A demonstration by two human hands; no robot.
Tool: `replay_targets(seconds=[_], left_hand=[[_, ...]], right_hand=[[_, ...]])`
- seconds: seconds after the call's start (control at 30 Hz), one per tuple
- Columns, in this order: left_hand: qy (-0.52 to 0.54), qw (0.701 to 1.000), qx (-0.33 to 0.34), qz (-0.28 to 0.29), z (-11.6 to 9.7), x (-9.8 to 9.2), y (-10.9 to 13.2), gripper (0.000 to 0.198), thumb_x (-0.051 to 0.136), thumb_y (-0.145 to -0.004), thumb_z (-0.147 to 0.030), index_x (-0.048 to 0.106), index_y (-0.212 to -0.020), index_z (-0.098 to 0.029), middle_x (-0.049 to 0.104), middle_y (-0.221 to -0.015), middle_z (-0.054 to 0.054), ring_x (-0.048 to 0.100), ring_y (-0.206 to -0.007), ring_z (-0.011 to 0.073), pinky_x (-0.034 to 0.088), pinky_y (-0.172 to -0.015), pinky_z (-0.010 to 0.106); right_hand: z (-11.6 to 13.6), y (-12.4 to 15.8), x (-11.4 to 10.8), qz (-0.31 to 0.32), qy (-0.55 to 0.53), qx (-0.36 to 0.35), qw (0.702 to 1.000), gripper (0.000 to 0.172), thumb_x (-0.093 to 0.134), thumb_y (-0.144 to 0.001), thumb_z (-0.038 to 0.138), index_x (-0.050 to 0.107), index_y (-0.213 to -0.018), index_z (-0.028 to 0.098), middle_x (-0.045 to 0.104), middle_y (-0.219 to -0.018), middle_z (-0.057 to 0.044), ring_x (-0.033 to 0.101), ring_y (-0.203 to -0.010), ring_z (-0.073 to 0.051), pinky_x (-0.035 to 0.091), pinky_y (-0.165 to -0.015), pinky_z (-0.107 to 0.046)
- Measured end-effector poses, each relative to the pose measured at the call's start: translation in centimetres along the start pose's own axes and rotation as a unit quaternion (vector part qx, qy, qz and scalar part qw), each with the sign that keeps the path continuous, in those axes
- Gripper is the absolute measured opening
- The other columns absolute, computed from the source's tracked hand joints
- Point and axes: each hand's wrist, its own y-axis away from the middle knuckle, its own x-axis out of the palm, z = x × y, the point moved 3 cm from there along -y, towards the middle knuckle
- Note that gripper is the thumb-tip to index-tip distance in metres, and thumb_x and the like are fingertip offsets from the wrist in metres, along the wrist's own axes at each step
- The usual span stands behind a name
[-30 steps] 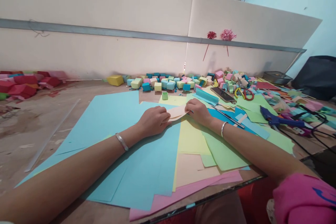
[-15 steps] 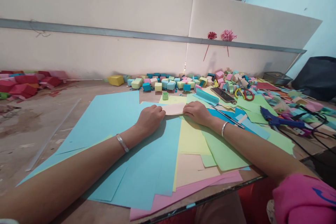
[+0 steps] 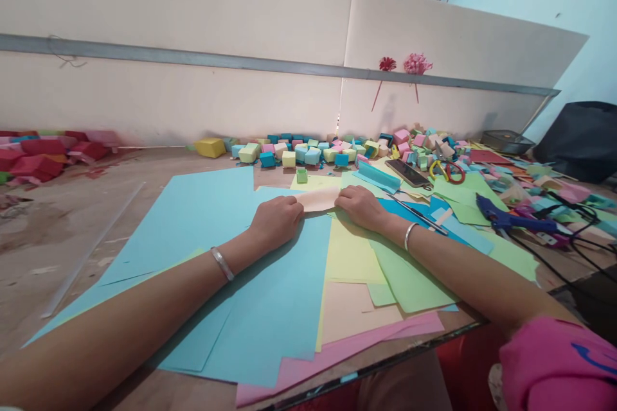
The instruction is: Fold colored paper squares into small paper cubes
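Note:
A pale peach strip of paper (image 3: 318, 199) stretches between my two hands, just above the stacked coloured sheets. My left hand (image 3: 277, 221) is closed on its left end, knuckles up. At the right end, my right hand (image 3: 361, 205) pinches it between thumb and fingers. The strip looks folded or slightly curled lengthwise; its underside is hidden. Beneath my left hand and forearm lie large light blue sheets (image 3: 270, 308). Yellow paper (image 3: 351, 250) and green paper (image 3: 414, 276) spread below my right hand. A small green paper box (image 3: 301, 175) sits just beyond the strip.
Several small paper boxes (image 3: 312, 155) line the wall. Right of my hands are a rolled blue paper (image 3: 376, 176), a phone (image 3: 409, 173), scissors (image 3: 448, 171), a pen (image 3: 419, 215) and a blue glue gun (image 3: 515, 218) with cable. A clear ruler (image 3: 96, 244) lies left.
The peach strip has tilted a little, showing more of its face. Both hands keep their hold at its ends. The whole view has shifted very slightly.

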Motion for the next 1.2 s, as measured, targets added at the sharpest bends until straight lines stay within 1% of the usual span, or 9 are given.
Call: replay_targets(seconds=[0.07, 0.13, 0.2, 0.3, 0.4, 0.53, 0.73, 1.03, 1.2], left_hand=[[0.003, 1.000, -0.004, -0.005, 0.0, 0.1, 0.0, 0.035, 0.041, -0.092, -0.020, 0.071, -0.075, -0.017, 0.067, -0.085, 0.011, 0.061, -0.084, 0.0259, 0.034, -0.055, 0.031], [0.009, 1.000, -0.013, -0.009, 0.1, 0.4, -0.1, 0.034, 0.041, -0.091, -0.019, 0.071, -0.075, -0.017, 0.066, -0.084, 0.011, 0.060, -0.083, 0.0253, 0.036, -0.057, 0.031], [0.018, 1.000, -0.022, -0.011, 0.4, 0.6, -0.2, 0.033, 0.041, -0.092, -0.020, 0.072, -0.079, -0.017, 0.066, -0.085, 0.010, 0.061, -0.080, 0.0238, 0.037, -0.058, 0.031], [0.029, 0.999, -0.023, -0.013, 0.7, 0.7, -0.4, 0.032, 0.041, -0.092, -0.021, 0.073, -0.085, -0.019, 0.067, -0.087, 0.009, 0.061, -0.081, 0.0228, 0.040, -0.059, 0.031], [0.032, 0.999, 0.000, -0.009, 0.8, 0.7, -0.5, 0.030, 0.043, -0.090, -0.018, 0.073, -0.084, -0.019, 0.067, -0.087, 0.009, 0.062, -0.084, 0.0234, 0.042, -0.064, 0.031], [0.035, 0.999, 0.038, -0.002, 0.6, 0.7, -0.4, 0.028, 0.046, -0.087, -0.014, 0.074, -0.082, -0.019, 0.067, -0.086, 0.010, 0.061, -0.086, 0.0240, 0.044, -0.069, 0.032], [0.052, 0.998, 0.045, -0.011, 0.6, 0.7, -0.3, 0.028, 0.046, -0.086, -0.014, 0.074, -0.083, -0.019, 0.067, -0.088, 0.010, 0.061, -0.088, 0.0243, 0.044, -0.065, 0.031], [0.063, 0.997, 0.021, -0.030, 0.7, 0.3, -0.4, 0.029, 0.045, -0.086, -0.014, 0.073, -0.078, -0.019, 0.068, -0.087, 0.009, 0.061, -0.087, 0.0249, 0.043, -0.065, 0.032], [0.070, 0.997, 0.019, -0.035, 0.7, 0.3, -0.3, 0.029, 0.045, -0.087, -0.015, 0.074, -0.080, -0.019, 0.069, -0.088, 0.009, 0.062, -0.084, 0.0242, 0.043, -0.064, 0.032]], right_hand=[[0.1, 0.0, -0.4, -0.007, -0.010, 0.003, 1.000, 0.023, 0.046, -0.090, 0.010, 0.066, -0.079, 0.015, 0.063, -0.081, -0.008, 0.048, -0.075, -0.017, 0.027, -0.068, -0.030], [0.3, 0.0, -0.7, -0.018, -0.023, 0.001, 1.000, 0.023, 0.045, -0.090, 0.010, 0.064, -0.079, 0.015, 0.063, -0.083, -0.008, 0.047, -0.077, -0.017, 0.027, -0.068, -0.030], [0.3, -0.1, -0.8, -0.024, -0.023, 0.003, 0.999, 0.023, 0.044, -0.090, 0.009, 0.063, -0.079, 0.015, 0.062, -0.082, -0.008, 0.047, -0.075, -0.017, 0.027, -0.068, -0.030], [0.1, 0.0, -0.3, -0.018, -0.001, 0.014, 1.000, 0.023, 0.044, -0.090, 0.008, 0.064, -0.081, 0.015, 0.061, -0.078, -0.007, 0.045, -0.071, -0.017, 0.026, -0.068, -0.030], [-0.1, 0.1, 0.3, 0.000, 0.007, -0.005, 1.000, 0.021, 0.047, -0.090, 0.009, 0.066, -0.086, 0.017, 0.062, -0.079, -0.006, 0.046, -0.073, -0.017, 0.024, -0.066, -0.030], [0.0, 0.2, 0.4, 0.025, 0.010, -0.036, 0.999, 0.019, 0.051, -0.089, 0.008, 0.066, -0.084, 0.018, 0.062, -0.081, -0.006, 0.047, -0.077, -0.017, 0.023, -0.065, -0.030], [0.3, 0.0, -0.1, 0.047, 0.026, -0.033, 0.998, 0.018, 0.051, -0.087, 0.005, 0.065, -0.084, 0.015, 0.062, -0.081, -0.007, 0.047, -0.075, -0.017, 0.022, -0.064, -0.031], [0.4, 0.0, 0.0, 0.041, 0.031, -0.037, 0.998, 0.016, 0.052, -0.089, 0.008, 0.065, -0.082, 0.016, 0.062, -0.082, -0.007, 0.047, -0.077, -0.017, 0.023, -0.064, -0.031], [0.4, 0.1, 0.0, 0.026, 0.038, -0.039, 0.998, 0.014, 0.053, -0.089, 0.010, 0.065, -0.085, 0.016, 0.062, -0.080, -0.006, 0.046, -0.075, -0.018, 0.023, -0.064, -0.031]])
